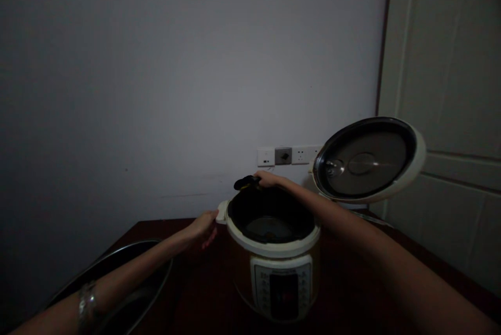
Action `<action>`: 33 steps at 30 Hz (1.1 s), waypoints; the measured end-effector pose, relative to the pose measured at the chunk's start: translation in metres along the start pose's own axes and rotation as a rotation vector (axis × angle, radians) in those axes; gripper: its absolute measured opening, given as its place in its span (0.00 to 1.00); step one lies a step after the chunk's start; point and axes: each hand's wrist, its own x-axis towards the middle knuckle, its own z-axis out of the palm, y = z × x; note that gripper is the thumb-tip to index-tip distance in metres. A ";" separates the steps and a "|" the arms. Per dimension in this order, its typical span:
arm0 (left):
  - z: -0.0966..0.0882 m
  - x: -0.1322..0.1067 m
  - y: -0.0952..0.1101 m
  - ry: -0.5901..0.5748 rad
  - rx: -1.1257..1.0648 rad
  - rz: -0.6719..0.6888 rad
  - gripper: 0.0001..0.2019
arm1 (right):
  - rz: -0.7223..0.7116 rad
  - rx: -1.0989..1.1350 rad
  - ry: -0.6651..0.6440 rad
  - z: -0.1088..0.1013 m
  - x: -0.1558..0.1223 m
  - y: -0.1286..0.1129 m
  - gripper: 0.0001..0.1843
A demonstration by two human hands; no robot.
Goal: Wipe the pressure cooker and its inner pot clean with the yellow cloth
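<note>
An electric pressure cooker (274, 272) stands upright with its lid (364, 160) swung up to the right, the dark inner face showing. My left hand (203, 226) grips the white side handle (222, 212) at the cooker's left, its fingertips partly hidden. Across the far rim, my right hand (268, 179) is closed on a small black piece (246, 183) with a bit of yellow; its exact kind cannot be made out in the dim light. Inside the cooker sits a dark inner pot (270, 226) with a dull shine at the bottom.
A large metal basin (166, 272) stands at the lower left, under my left forearm. The dark red table (203, 293) meets a pale wall with several sockets (300, 155) behind the cooker. A panelled door (442, 90) is at the right.
</note>
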 end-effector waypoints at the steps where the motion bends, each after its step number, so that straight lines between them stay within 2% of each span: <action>1: 0.000 0.001 -0.001 -0.009 -0.005 0.012 0.31 | 0.009 -0.006 0.007 0.001 -0.002 0.002 0.22; 6: -0.001 -0.005 0.002 -0.034 -0.037 0.040 0.28 | 0.055 -0.062 0.032 -0.002 -0.015 0.014 0.23; 11: 0.001 -0.009 0.007 -0.039 -0.019 0.042 0.29 | 0.127 -0.201 0.021 -0.023 -0.052 0.032 0.19; 14: 0.002 -0.007 0.005 -0.025 -0.027 0.070 0.28 | 0.181 -0.286 -0.004 -0.031 -0.075 0.033 0.16; 21: 0.001 -0.001 -0.002 -0.005 -0.023 0.100 0.29 | 0.303 -0.389 0.022 -0.026 -0.100 0.004 0.15; 27: -0.001 0.007 -0.005 -0.004 0.000 0.071 0.25 | 0.393 -0.428 0.115 -0.016 -0.121 -0.021 0.15; 33: 0.003 0.004 -0.002 0.037 -0.034 0.038 0.24 | 0.506 -0.462 0.227 -0.004 -0.160 -0.038 0.17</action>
